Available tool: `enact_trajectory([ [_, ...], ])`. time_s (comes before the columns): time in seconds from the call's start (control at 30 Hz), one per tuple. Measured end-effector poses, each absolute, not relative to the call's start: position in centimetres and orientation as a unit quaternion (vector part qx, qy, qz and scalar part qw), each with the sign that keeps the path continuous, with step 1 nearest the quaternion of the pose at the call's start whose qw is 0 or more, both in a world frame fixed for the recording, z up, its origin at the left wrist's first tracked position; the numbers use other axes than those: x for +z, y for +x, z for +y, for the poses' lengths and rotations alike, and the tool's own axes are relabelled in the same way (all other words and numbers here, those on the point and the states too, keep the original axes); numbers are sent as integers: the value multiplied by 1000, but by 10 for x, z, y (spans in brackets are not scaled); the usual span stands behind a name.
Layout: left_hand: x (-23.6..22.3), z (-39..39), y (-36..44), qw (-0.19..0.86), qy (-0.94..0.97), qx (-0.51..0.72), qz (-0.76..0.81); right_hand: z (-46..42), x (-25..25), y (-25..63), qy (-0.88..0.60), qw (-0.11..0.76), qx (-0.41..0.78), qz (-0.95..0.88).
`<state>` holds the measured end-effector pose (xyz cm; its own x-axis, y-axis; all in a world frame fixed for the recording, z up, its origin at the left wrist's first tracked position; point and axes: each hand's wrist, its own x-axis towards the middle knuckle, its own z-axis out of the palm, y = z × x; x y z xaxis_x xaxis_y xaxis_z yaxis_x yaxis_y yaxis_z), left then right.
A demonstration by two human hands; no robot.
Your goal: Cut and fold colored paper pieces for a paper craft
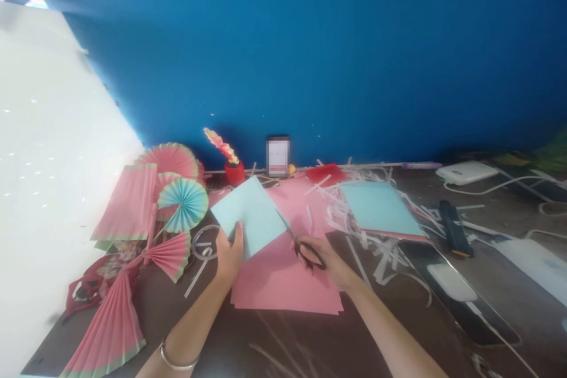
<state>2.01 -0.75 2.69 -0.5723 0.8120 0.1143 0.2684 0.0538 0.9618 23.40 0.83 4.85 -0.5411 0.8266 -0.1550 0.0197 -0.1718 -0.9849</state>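
My left hand point(229, 257) pinches the lower edge of a light blue paper sheet point(250, 212), thumb on top, and holds it up over pink sheets point(283, 280) on the dark table. My right hand point(321, 260) grips black-handled scissors point(297, 240). Their blades point up and left and meet the right edge of the blue sheet. A bangle circles my left wrist.
Folded pink and blue paper fans point(177, 204) lie at the left. A stack of light blue paper point(380, 208) sits to the right among white paper strips point(376, 248). Phones, a power bank point(467, 172) and cables fill the right side. A red pot point(235, 172) stands by the blue wall.
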Motion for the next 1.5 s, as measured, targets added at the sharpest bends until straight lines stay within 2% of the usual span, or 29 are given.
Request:
enact_trajectory([
  [1.5,26,-6,18,227,412,571,673,11,39,233,-407,294,690,-522],
])
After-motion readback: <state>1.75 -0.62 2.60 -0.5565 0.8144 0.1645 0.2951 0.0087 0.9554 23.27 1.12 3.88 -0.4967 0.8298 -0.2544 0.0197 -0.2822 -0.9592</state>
